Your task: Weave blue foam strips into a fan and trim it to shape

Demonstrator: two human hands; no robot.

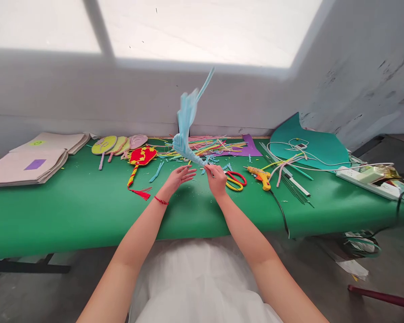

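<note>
My right hand [217, 180] pinches the lower end of a light-blue pipe-cleaner piece [187, 114], which rises over the table. Its lower part is a twisted stem; higher up it is broad and flat, blurred by motion, with loose strands sticking out at the top. My left hand [181, 176], a red string bracelet at its wrist, is just left of the stem, fingers stretched out and holding nothing. Below and behind the hands lie blue pipe-cleaner scraps [157, 172]. Scissors [235, 180] with red and yellow handles rest beside my right hand.
A green-covered table [87, 215] runs along the wall. Left are stacked paper sheets [23, 166], yellow and pink fans [104, 145] and a red fan [142, 155] with a tassel. Right are a yellow glue gun [260, 176], its cord, thin wires and a power strip [370, 181]. Pipe cleaners [218, 146] lie behind.
</note>
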